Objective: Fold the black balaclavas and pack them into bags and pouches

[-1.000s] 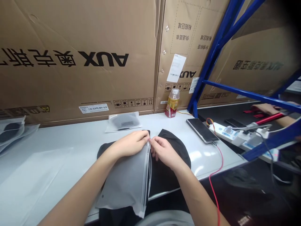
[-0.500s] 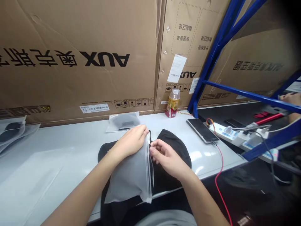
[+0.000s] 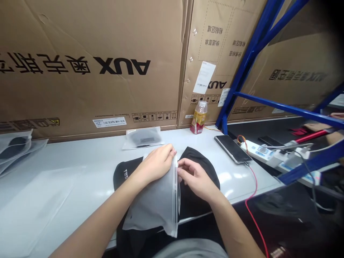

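A frosted zip bag lies over black fabric, its zip edge facing right. My left hand is closed on the bag's far corner by the zip. My right hand pinches at the zip edge just below; the spot between its fingertips is partly hidden. Black fabric spreads under and to the right of the bag. More black cloth with white letters shows left of my left wrist, and some hangs over the table's front edge.
Behind stand big cardboard boxes. On the white table are a filled clear bag, a drink bottle and a phone with a red cable. A blue rack and a power strip are rightward. Another person's hand shows far right.
Both hands and the bag have shifted slightly right in the view. More of the white lettering on the black cloth now shows. The other person's hand has moved a little.
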Demonstrator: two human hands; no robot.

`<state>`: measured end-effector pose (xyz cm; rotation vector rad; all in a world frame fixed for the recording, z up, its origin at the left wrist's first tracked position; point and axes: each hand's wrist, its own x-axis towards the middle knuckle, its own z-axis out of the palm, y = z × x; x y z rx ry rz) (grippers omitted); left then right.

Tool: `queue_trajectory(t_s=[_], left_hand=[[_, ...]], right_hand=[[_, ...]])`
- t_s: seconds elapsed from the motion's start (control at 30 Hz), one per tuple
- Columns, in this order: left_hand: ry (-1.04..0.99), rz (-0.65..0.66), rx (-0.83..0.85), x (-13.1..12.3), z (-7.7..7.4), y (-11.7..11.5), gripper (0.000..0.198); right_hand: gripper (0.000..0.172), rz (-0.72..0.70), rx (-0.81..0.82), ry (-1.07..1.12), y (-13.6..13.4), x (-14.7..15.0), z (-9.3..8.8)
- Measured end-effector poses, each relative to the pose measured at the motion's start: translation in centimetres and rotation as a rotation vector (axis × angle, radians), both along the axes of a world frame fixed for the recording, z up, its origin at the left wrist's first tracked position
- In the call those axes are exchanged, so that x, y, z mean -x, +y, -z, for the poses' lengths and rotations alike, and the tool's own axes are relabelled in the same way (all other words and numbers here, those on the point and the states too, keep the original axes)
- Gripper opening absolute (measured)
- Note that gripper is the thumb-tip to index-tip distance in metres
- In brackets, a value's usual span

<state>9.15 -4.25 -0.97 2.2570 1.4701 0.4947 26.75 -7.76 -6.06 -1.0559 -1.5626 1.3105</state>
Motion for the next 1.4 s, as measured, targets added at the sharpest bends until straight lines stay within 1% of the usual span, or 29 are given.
queue_trajectory(t_s=[0.07, 0.13, 0.2, 0.3, 0.4, 0.5, 0.6, 0.67, 0.7, 0.77, 0.87, 0.9, 0.93, 0.97, 1.0, 1.03, 1.07, 1.1, 1.13, 1.17, 1.2, 1.23, 1.27, 1.3, 1.33, 1.4], left_hand=[[0.002, -0.009, -0.012, 0.0, 0.2, 0.2, 0.028], [0.010, -0.012, -0.012, 0.0, 0.5, 0.4, 0.027], [0.021, -0.026, -0.015, 0.1, 0.7, 0.6, 0.035], [0.043, -0.071, -0.028, 0.3, 0.9, 1.1, 0.037], [0.068, -0.101, -0.045, 0.6, 0.9, 1.4, 0.037], [0.099, -0.123, -0.087, 1.1, 0.3, 1.4, 0.037], [0.152, -0.148, -0.166, 1.4, -0.9, 1.6, 0.037], [0.199, -0.154, -0.240, 1.0, -1.9, 1.9, 0.039], [0.225, -0.147, -0.281, 0.5, -2.4, 2.1, 0.039], [0.280, -0.094, -0.356, -0.9, -3.0, 2.3, 0.038], [0.354, 0.068, -0.421, -3.3, -3.2, 1.6, 0.021], [0.373, 0.124, -0.426, -3.9, -3.0, 1.0, 0.019], [0.391, 0.165, -0.426, -4.3, -2.8, 0.2, 0.019], [0.408, 0.180, -0.422, -4.4, -2.5, -0.8, 0.020], [0.428, 0.158, -0.416, -4.3, -2.1, -1.9, 0.024], [0.449, 0.100, -0.409, -4.0, -1.6, -3.2, 0.030], [0.473, 0.012, -0.404, -3.6, -1.1, -4.4, 0.036], [0.495, -0.090, -0.396, -3.1, -0.4, -5.7, 0.043], [0.503, -0.180, -0.380, -2.6, 0.4, -6.7, 0.049], [0.497, -0.244, -0.356, -2.1, 1.2, -7.6, 0.054], [0.482, -0.276, -0.330, -1.7, 2.0, -8.3, 0.058], [0.461, -0.280, -0.303, -1.4, 2.8, -8.7, 0.060], [0.438, -0.264, -0.280, -1.1, 3.4, -8.9, 0.061], [0.420, -0.235, -0.265, -0.9, 3.9, -8.9, 0.062], [0.410, -0.205, -0.259, -0.7, 4.3, -8.8, 0.061], [0.394, -0.153, -0.252, -0.2, 4.6, -8.4, 0.062]], right_hand=[[0.028, 0.000, 0.000, -0.003, 0.4, -0.2, 0.2], [0.036, 0.029, -0.010, -0.007, 0.6, 0.2, 0.5], [0.040, 0.062, -0.011, -0.007, 0.4, 0.9, 0.8], [0.041, 0.053, 0.021, -0.011, -0.9, 2.1, 0.9], [0.040, 0.012, 0.059, -0.027, -3.1, 2.7, 0.5], [0.039, -0.021, 0.087, -0.068, -5.2, 2.4, -0.6], [0.038, -0.045, 0.087, -0.118, -6.7, 2.3, -1.7], [0.038, -0.067, 0.080, -0.130, -7.4, 2.7, -1.9], [0.037, -0.093, 0.088, -0.122, -7.7, 3.2, -1.8], [0.033, -0.134, 0.122, -0.085, -8.3, 4.3, -1.3], [0.030, -0.144, 0.141, -0.093, -9.0, 5.3, -0.9], [0.030, -0.169, 0.118, -0.150, -9.2, 5.1, -1.1], [0.029, -0.229, 0.087, -0.234, -9.4, 4.5, -1.5], [0.029, -0.317, 0.044, -0.322, -9.5, 3.7, -2.2], [0.029, -0.392, 0.002, -0.420, -9.4, 2.6, -3.0], [0.029, -0.488, -0.023, -0.486, -9.2, 1.4, -3.9], [0.027, -0.488, -0.090, -0.486, -8.7, 0.2, -4.7], [0.024, -0.392, -0.155, -0.482, -7.9, -0.8, -5.4], [0.027, -0.264, -0.224, -0.489, -7.0, -1.5, -5.8], [0.032, -0.117, -0.323, -0.501, -5.8, -2.0, -5.9], [0.032, 0.030, -0.427, -0.525, -4.5, -2.1, -5.7], [0.029, 0.117, -0.531, -0.556, -3.2, -1.9, -5.3], [0.030, 0.082, -0.622, -0.601, -2.0, -1.5, -4.5], [0.034, 0.003, -0.695, -0.639, -1.0, -1.0, -3.7], [0.040, -0.066, -0.726, -0.679, -0.2, -0.5, -2.8], [0.051, -0.143, -0.681, -0.749, 0.6, 0.4, -1.2]])
